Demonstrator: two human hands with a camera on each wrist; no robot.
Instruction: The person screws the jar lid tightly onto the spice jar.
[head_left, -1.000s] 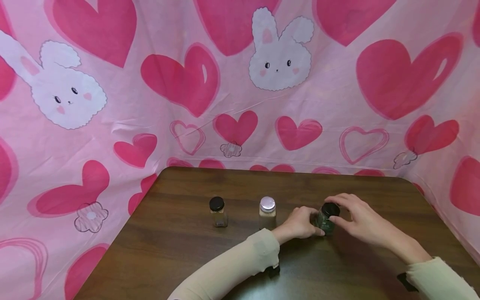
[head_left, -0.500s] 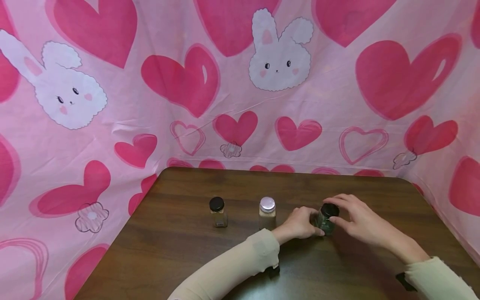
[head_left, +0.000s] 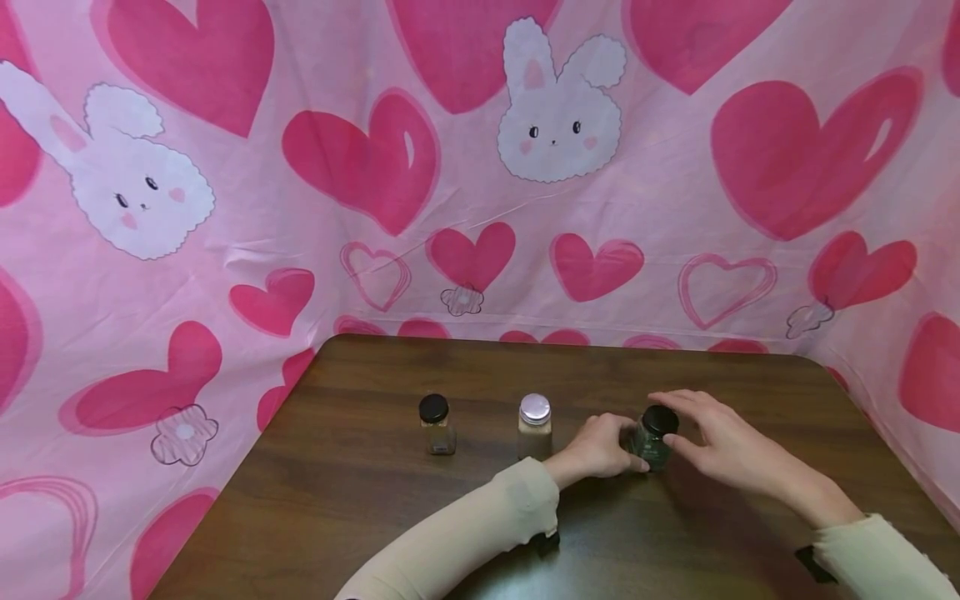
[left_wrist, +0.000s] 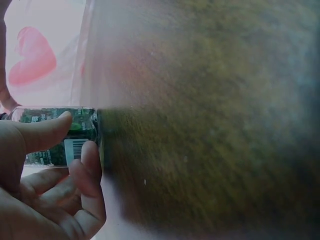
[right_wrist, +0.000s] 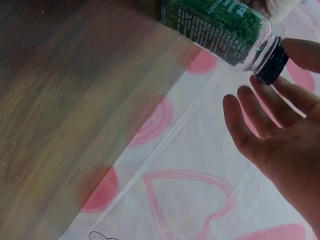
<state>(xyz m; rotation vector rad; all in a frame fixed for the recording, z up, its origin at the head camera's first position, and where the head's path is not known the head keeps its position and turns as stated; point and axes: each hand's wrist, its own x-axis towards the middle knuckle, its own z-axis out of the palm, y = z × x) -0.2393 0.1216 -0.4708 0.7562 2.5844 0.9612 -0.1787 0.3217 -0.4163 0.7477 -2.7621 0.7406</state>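
A clear spice jar of dried green flakes stands upright on the right part of the table, topped by a black lid. My left hand grips its body from the left, and in the left wrist view the thumb lies across the printed label side. Around the lid, my right hand has its thumb on one side and fingertips on the other. The right wrist view shows the lid between them, with the other fingers spread loosely. The lid sits on the jar's neck.
Left of my left hand stands a jar with a silvery-white top and pale contents. Farther left is a black-lidded jar. They share a brown wood-grain table, with a pink heart-and-bunny cloth hanging behind it.
The right hand's fingers and thumb have shifted slightly about the lid. The left hand and the jar stay in place.
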